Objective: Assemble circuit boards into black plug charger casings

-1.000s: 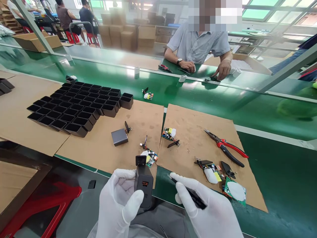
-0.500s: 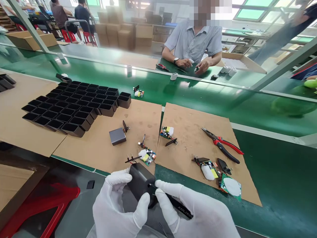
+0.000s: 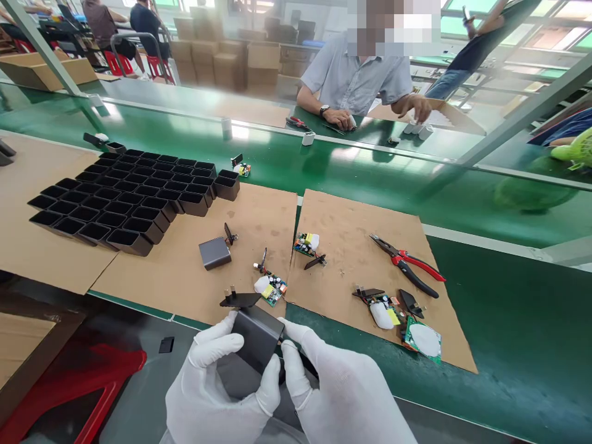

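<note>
Both my hands wear white gloves, low in the centre of the view. My left hand point(image 3: 217, 388) grips a dark grey charger body point(image 3: 256, 338), tilted, with its pronged plug plate point(image 3: 240, 300) lifted off the far end. My right hand point(image 3: 337, 394) holds a thin black tool point(image 3: 305, 364) whose tip is pressed against the charger's right side. Most of the tool is hidden by my fingers.
Two cardboard sheets point(image 3: 342, 228) lie on the green belt. On them are several open black housings point(image 3: 124, 197), a grey charger point(image 3: 215, 253), loose circuit boards point(image 3: 271, 288), and red-handled pliers point(image 3: 407, 265). A person in a grey shirt point(image 3: 356, 80) works across the belt.
I turned the charger from upright to tilted and brought the tool tip against it. The plug plate has lifted away from the body. My view has shifted a little right and down.
</note>
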Tool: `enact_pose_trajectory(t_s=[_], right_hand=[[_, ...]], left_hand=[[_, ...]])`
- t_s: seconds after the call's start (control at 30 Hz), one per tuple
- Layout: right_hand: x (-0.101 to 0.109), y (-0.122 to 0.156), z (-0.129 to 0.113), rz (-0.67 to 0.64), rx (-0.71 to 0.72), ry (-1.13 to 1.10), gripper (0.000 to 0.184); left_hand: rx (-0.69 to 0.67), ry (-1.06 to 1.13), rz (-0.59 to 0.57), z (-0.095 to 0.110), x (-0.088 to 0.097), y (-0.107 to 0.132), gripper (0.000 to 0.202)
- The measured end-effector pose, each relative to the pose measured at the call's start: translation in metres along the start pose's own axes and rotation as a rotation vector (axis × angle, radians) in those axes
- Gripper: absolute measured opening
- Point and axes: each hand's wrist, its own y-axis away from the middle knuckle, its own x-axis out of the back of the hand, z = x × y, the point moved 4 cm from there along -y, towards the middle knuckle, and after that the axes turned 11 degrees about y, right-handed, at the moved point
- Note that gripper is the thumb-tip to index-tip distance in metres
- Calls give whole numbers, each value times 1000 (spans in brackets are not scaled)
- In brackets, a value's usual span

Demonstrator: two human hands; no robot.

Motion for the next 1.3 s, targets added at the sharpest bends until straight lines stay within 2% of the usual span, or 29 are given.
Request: enact_pose_trajectory(t_s=[0.07,0.23,0.47,0.67,0.73,0.77,0.83,0.93,1.0,1.07,1.13,1.17,1.23,1.3], right_hand=[[-1,0,1,7,-8,-22,35],[-8,1,2,-75,-20,-109,38],[-17,-2,2,-61,-49,-162,38],[-20,-2,0,-49,-60,-128,39],[-15,-2,4,-64,-32,-123,37],[-12,-1,8,-62,-16,-120,36],[-8,-3,24,-10,-5,-90,32],[-17,-13,59,182,-71,62,32],[-32,-24,77,307,-87,241,39],[-48,-35,87,338,-58,413,43],[-55,-42,87,346,-63,530,42],[-53,-43,83,377,-77,550,40],[-47,-39,66,476,-81,472,34],[-43,-34,40,535,-19,219,28]], left_hand=[[-81,-81,19,3,0,0,35],[-246,-233,-36,6,1,-4,40],[-351,-404,-12,12,5,-10,37],[-375,-444,-16,8,6,-13,39],[-298,-361,-10,1,10,-19,38],[-203,-280,-2,-5,12,-24,37],[64,-49,22,-18,19,-35,35],[417,297,27,-29,23,-46,37],[515,429,8,-27,24,-49,39],[546,480,-16,-25,25,-51,38],[510,418,-18,-26,26,-52,36],[450,332,6,-27,28,-54,35],[229,73,105,-29,32,-58,36],[-73,-207,197,-26,32,-60,38]])
